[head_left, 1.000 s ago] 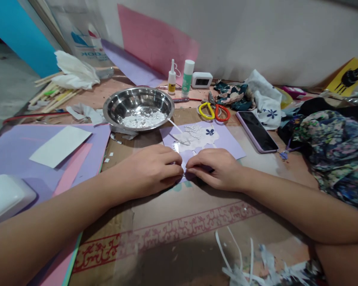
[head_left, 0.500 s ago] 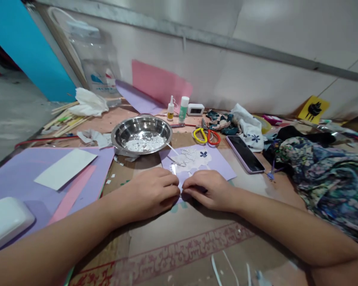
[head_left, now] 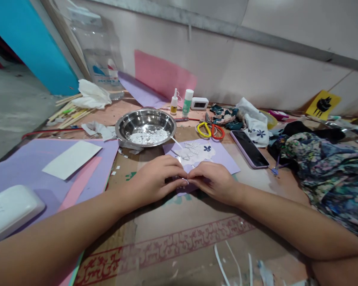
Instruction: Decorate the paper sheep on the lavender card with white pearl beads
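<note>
My left hand [head_left: 155, 180] and my right hand [head_left: 212, 180] meet fingertip to fingertip over the near edge of a small purple card [head_left: 223, 159]. Both are curled in a pinch on a tiny pale object between them that I cannot make out. A white paper shape [head_left: 197, 153] with small white beads and a blue flower lies on the card just beyond my fingers. A steel bowl [head_left: 145, 126] holding white bits sits behind my left hand, with a thin white stick leaning from it toward the card.
Yellow and red scissors [head_left: 210, 130], a phone [head_left: 249, 149] and a heap of patterned cloth [head_left: 325, 167] lie to the right. Glue bottles [head_left: 187, 100] stand by the wall. Purple and pink sheets [head_left: 47, 167] and a white case [head_left: 8, 210] are at left. Paper strips [head_left: 232, 270] lie near me.
The view tipped up toward the wall and then settled slightly lower. My two hands have stayed pinched together at the card's near edge.
</note>
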A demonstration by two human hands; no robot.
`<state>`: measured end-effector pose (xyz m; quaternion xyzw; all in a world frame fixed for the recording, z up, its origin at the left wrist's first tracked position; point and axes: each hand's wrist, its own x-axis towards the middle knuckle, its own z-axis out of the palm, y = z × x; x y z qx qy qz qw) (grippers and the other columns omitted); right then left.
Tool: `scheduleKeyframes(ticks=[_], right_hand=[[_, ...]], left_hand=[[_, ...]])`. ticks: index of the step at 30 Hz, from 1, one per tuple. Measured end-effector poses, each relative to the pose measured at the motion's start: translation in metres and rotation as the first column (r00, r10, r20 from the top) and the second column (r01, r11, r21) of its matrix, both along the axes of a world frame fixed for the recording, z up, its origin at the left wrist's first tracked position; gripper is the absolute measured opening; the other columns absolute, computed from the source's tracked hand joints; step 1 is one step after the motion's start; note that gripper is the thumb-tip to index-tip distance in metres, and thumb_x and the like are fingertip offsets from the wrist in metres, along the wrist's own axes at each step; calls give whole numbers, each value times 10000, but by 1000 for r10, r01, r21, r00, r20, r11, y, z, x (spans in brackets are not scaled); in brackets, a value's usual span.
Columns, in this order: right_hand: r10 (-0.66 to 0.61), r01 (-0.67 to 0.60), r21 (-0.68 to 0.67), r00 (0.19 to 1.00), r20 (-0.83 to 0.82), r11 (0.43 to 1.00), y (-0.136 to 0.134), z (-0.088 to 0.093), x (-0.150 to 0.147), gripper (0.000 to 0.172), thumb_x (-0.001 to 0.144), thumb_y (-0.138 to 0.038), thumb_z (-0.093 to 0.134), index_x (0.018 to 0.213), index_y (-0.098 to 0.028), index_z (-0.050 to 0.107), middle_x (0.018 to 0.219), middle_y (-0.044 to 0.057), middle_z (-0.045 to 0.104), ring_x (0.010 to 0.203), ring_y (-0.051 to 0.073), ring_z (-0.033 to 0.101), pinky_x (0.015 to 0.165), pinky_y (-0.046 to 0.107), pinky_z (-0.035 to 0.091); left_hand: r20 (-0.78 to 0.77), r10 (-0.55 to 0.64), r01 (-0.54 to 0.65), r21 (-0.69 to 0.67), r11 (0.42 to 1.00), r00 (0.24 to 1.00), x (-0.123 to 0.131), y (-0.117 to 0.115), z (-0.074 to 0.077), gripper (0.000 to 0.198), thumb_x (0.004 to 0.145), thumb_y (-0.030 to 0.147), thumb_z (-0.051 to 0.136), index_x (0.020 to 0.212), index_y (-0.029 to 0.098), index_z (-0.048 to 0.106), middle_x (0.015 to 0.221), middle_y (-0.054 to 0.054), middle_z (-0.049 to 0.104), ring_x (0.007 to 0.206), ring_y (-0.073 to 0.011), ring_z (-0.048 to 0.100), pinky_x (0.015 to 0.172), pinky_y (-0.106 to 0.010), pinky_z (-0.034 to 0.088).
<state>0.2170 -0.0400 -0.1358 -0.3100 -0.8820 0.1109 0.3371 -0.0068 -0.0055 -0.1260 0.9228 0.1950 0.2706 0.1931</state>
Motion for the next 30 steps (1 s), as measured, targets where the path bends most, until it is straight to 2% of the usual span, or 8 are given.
scheduleKeyframes(ticks=[5, 9, 18, 22, 26, 30], right_hand=[[-5, 6, 12, 1000, -25, 1000, 1, 0, -1, 136, 983, -213, 548, 927, -177, 667, 823, 45, 743, 743, 144, 671, 680, 245, 511], [2, -2, 7, 1000, -8, 1000, 2, -1, -1, 151, 990, -216, 534, 956, -177, 676, 843, 48, 745, 781, 144, 680, 703, 245, 513], [-33, 32, 32, 999, 38, 999, 2, -2, -3, 175, 990, -212, 508, 952, -199, 679, 837, 32, 743, 755, 148, 665, 689, 264, 510], [-50, 48, 37, 997, 63, 998, 4, -3, -3, 157, 983, -199, 523, 917, -184, 665, 826, 46, 728, 758, 157, 652, 697, 272, 504], [4, -6, 16, 991, 134, 1000, 4, -5, -3, 181, 1004, -207, 490, 939, -191, 658, 861, 61, 717, 802, 176, 636, 711, 295, 503], [49, -60, 55, 983, 178, 997, 3, -4, -4, 223, 1017, -175, 447, 937, -184, 655, 825, 59, 687, 773, 173, 600, 685, 283, 490]], left_hand=[[46, 2, 6, -160, 987, 999, 2, 4, -3, 165, 963, 267, 589, 927, 191, 731, 892, -36, 718, 854, -156, 646, 785, -283, 500], [47, 11, -1, -202, 979, 999, 3, 6, -3, 151, 945, 262, 613, 896, 185, 734, 868, -32, 717, 840, -155, 641, 781, -280, 488], [-9, 48, -48, -132, 990, 999, 5, 6, -4, 192, 954, 274, 579, 846, 179, 706, 836, -26, 722, 809, -166, 627, 788, -309, 477], [-64, 110, -116, -95, 989, 992, 4, 9, -5, 139, 934, 266, 588, 920, 191, 705, 907, -38, 716, 874, -189, 621, 831, -341, 479], [-84, 172, -176, -42, 983, 981, 4, 10, -6, 127, 912, 231, 584, 944, 187, 699, 971, -54, 683, 950, -216, 596, 856, -366, 475], [-114, 175, -180, -32, 983, 978, 4, 10, -7, 119, 908, 220, 579, 920, 186, 693, 958, -54, 670, 955, -221, 588, 862, -375, 468]])
